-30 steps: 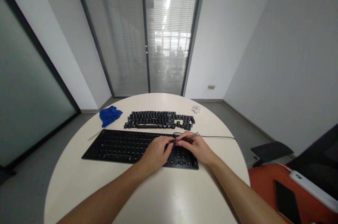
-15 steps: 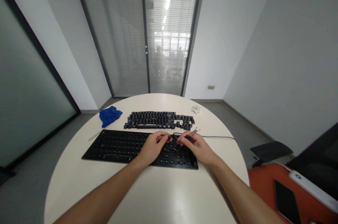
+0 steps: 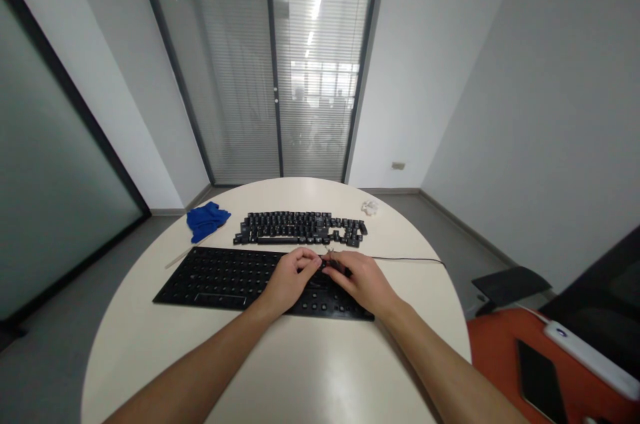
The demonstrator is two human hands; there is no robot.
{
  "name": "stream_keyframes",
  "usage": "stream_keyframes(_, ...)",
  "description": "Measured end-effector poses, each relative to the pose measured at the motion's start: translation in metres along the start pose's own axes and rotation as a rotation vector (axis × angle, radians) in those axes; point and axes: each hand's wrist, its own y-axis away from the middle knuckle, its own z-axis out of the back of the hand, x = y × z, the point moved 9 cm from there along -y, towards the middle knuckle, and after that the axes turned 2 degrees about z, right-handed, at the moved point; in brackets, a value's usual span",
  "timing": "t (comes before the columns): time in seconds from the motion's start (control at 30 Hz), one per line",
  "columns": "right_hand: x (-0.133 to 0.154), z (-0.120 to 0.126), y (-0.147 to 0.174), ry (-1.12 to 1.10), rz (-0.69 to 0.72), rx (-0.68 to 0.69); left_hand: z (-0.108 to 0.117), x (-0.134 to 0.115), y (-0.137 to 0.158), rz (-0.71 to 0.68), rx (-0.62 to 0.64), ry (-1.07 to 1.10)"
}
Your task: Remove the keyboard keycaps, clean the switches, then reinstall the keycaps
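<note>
A black keyboard (image 3: 225, 275) with its keycaps off lies across the table, and both hands are over its right half. My left hand (image 3: 294, 277) is closed, thumb and forefinger pinching a small black piece that looks like a keycap; the fingers mostly cover it. Right beside it, my right hand (image 3: 363, 277) is closed around a keycap puller (image 3: 330, 255), whose thin metal wire ends show near the fingertips. The fingertips of the two hands nearly meet. Behind the keyboard, the loose black keycaps (image 3: 285, 224) are laid out in rows.
A crumpled blue cloth (image 3: 207, 221) lies at the back left, with a thin pale stick (image 3: 179, 258) near it. Crumpled white tissue (image 3: 370, 208) sits at the back right. A black cable (image 3: 410, 259) runs rightward. Beside the round table (image 3: 165, 357) stands an orange chair (image 3: 493, 351) holding a phone (image 3: 540, 377).
My right hand has moved left toward my left hand and turned the keycap puller, so its wire ends now sit by the left fingertips. My left hand has stayed about where it was.
</note>
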Motion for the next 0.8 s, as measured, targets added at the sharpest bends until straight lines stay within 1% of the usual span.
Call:
stream_keyframes(0.07, -0.005, 0.004, 0.0, 0.02, -0.026, -0.016, -0.001, -0.001, 0.0, -0.021, 0.003, 0.031)
stream_keyframes(0.13, -0.017, 0.017, 0.001, 0.086, -0.074, -0.07, -0.003, -0.005, 0.002, -0.058, 0.013, 0.052)
stream_keyframes(0.2, -0.037, 0.035, 0.004, 0.193, -0.147, -0.134, -0.006, -0.006, 0.003, -0.083, 0.026, 0.028)
stream_keyframes(0.27, -0.063, 0.052, 0.009, 0.321, -0.243, -0.155, -0.007, -0.007, 0.004, -0.091, 0.035, -0.01)
stream_keyframes(0.33, -0.086, 0.061, 0.014, 0.458, -0.32, -0.107, -0.008, -0.006, 0.005, -0.095, 0.038, -0.026)
stream_keyframes(0.43, -0.111, 0.061, 0.021, 0.577, -0.417, 0.003, -0.008, -0.005, 0.005, -0.09, 0.043, -0.024)
stream_keyframes(0.5, -0.117, 0.056, 0.022, 0.61, -0.448, 0.047, -0.008, -0.006, 0.006, -0.093, 0.052, -0.035)
stream_keyframes(0.57, -0.118, 0.053, 0.022, 0.624, -0.459, 0.056, -0.01, -0.008, 0.008, -0.109, 0.067, -0.082)
stream_keyframes(0.8, -0.113, 0.05, 0.015, 0.619, -0.417, 0.046, -0.015, -0.016, 0.017, -0.17, 0.094, -0.349)
